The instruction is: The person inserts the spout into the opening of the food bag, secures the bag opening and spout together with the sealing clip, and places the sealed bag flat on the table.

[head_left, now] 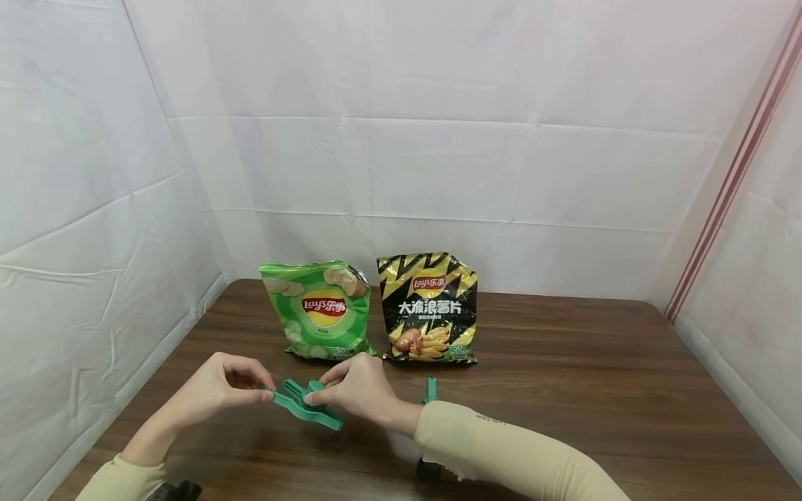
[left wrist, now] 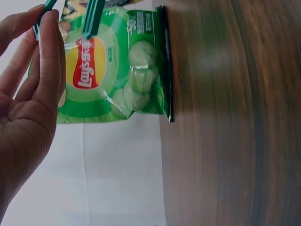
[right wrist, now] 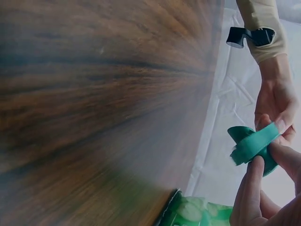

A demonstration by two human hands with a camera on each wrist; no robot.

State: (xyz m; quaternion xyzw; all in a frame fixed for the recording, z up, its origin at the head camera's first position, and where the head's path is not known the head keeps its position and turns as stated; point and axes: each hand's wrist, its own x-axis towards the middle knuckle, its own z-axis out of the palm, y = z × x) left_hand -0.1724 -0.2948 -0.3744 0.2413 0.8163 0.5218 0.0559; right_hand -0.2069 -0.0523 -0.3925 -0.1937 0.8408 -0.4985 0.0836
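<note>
A green bag clip point(head_left: 313, 412) is held between both hands above the table, its two arms spread apart at the left end. My left hand point(head_left: 216, 390) pinches the tip of one arm between thumb and fingers. My right hand point(head_left: 360, 386) grips the clip near its rounded part, with thumb and fingertips on it. In the right wrist view the clip point(right wrist: 254, 143) shows edge-on between the two hands. Just behind them stands a green Lay's chip bag point(head_left: 326, 330), its top right corner folded back.
Right of the green bag stands a black and yellow Lay's chip bag point(head_left: 429, 330). A second green clip point(head_left: 431, 388) lies on the brown wooden table point(head_left: 564, 362), partly hidden by my right forearm. White sheeting point(head_left: 438, 167) hangs behind and at both sides.
</note>
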